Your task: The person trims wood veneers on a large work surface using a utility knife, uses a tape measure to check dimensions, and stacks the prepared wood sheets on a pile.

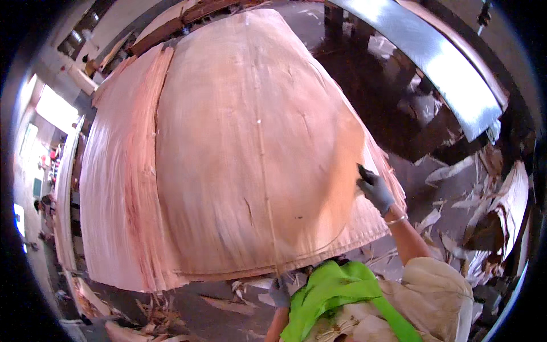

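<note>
A broad sheet of thin wood veneer (pixel 222 142) lies on top of a large stack. My right hand (pixel 376 191), in a grey glove with dark fingertips, grips the sheet's right edge, which curls up and casts an orange tone. At the stack's near edge is my left hand (pixel 280 293), also gloved, closed around the lower end of a thin pale stick (pixel 265 188). That stick runs lengthwise over the sheet toward its far end. The left fingers are partly hidden by the green cloth (pixel 342 290) on my front.
Another veneer stack (pixel 117 176) adjoins on the left. A long shiny metal surface (pixel 427 57) crosses the far right. Torn veneer scraps (pixel 450 171) litter the floor on the right and near side. People (pixel 45 202) are far off at left.
</note>
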`<action>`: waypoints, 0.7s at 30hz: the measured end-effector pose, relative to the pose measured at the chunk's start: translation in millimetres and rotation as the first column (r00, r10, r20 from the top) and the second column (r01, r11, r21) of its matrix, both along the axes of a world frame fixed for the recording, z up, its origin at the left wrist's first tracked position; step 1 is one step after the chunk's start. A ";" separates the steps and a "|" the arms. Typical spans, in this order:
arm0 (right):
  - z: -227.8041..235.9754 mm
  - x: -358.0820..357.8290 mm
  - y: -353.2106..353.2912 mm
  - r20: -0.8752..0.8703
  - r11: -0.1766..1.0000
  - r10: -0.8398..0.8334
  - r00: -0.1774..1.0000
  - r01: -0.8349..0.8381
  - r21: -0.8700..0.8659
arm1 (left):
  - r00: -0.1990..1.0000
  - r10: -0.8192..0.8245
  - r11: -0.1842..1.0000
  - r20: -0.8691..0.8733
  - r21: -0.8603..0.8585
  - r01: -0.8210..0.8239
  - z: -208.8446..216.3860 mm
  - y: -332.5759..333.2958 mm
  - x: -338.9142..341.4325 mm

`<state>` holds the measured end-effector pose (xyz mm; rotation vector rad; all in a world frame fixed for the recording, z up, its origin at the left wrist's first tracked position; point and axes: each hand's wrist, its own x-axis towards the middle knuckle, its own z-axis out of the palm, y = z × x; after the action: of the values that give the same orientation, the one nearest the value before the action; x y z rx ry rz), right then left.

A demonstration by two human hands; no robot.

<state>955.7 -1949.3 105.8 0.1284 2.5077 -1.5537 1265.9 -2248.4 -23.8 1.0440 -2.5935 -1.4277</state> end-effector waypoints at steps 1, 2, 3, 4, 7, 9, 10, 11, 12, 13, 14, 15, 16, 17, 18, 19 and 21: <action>18.3 -16.3 -40.9 -0.004 0.994 0.098 0.995 -0.098 -0.037 | 0.998 -0.034 0.999 -0.057 -0.042 0.031 -23.2 -0.2 -14.2; 29.6 -27.6 -87.6 -0.012 0.977 0.207 0.978 -0.207 -0.042 | 0.991 -0.077 0.994 -0.112 -0.083 0.068 -47.4 -0.9 -30.4; 16.7 -32.6 -134.4 -0.169 0.925 0.380 0.910 -0.371 0.084 | 0.990 -0.136 0.982 0.044 -0.125 0.141 -54.1 3.5 -52.1; 3.2 -37.9 -182.6 -0.317 0.850 0.527 0.788 -0.482 0.214 | 0.960 -0.195 0.960 0.203 -0.161 0.229 -57.8 7.2 -72.9; -38.9 -7.3 -327.0 0.130 0.543 0.748 0.651 -0.713 0.445 | 0.938 -0.155 0.986 0.311 0.108 0.128 -76.0 39.2 -78.9; -86.2 27.2 -375.6 0.254 0.542 0.636 0.729 -0.656 0.525 | 0.963 -0.197 0.976 0.182 0.132 0.175 -113.7 69.5 -64.7; -107.4 42.8 -386.9 0.304 0.430 0.717 0.628 -0.741 0.516 | 0.953 -0.250 0.965 0.171 0.121 0.231 -119.0 79.3 -54.3; -128.2 54.5 -394.0 0.354 0.313 0.776 0.522 -0.806 0.502 | 0.939 -0.303 0.951 0.162 0.118 0.286 -124.5 89.0 -47.5; -143.4 72.2 -402.2 0.401 0.249 0.786 0.470 -0.835 0.490 | 0.920 -0.348 0.936 0.178 0.117 0.332 -127.6 94.5 -37.4; -149.2 89.3 -407.1 0.446 0.177 0.793 0.416 -0.857 0.485 | 0.897 -0.406 0.914 0.178 0.103 0.393 -125.2 99.3 -34.2; -152.0 106.2 -406.2 0.436 0.188 0.805 0.402 -0.870 0.455 | 0.869 -0.465 0.885 0.166 0.080 0.459 -122.8 101.6 -31.7; -150.4 116.8 -400.4 0.429 0.200 0.813 0.394 -0.881 0.429 | 0.826 -0.542 0.839 0.157 0.047 0.541 -119.7 101.8 -35.5; -140.1 122.3 -393.4 0.452 0.124 0.830 0.328 -0.898 0.423 | 0.775 -0.613 0.785 0.154 0.006 0.619 -118.5 102.5 -39.6; -129.9 124.1 -383.8 0.475 0.050 0.840 0.263 -0.909 0.414 | 0.717 -0.678 0.722 0.160 -0.037 0.691 -117.3 101.6 -41.0; -125.9 116.7 -368.9 0.517 0.011 0.834 0.195 -0.941 0.337 | 0.642 -0.746 0.639 0.178 -0.085 0.765 -114.2 102.0 -44.6; -122.9 107.5 -350.8 0.550 -0.023 0.826 0.126 -0.967 0.255 | 0.566 -0.801 0.552 0.194 -0.124 0.824 -111.7 101.5 -45.9; -134.9 81.9 -294.5 0.471 0.169 0.881 0.053 -0.963 -0.208 | 0.502 -0.849 0.480 0.163 -0.156 0.863 -104.8 97.3 -43.8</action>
<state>1037.6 -2243.8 -29.1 -0.8492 1.5115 -0.5477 1222.1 -2151.2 -128.6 -0.4080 -3.3885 -1.0650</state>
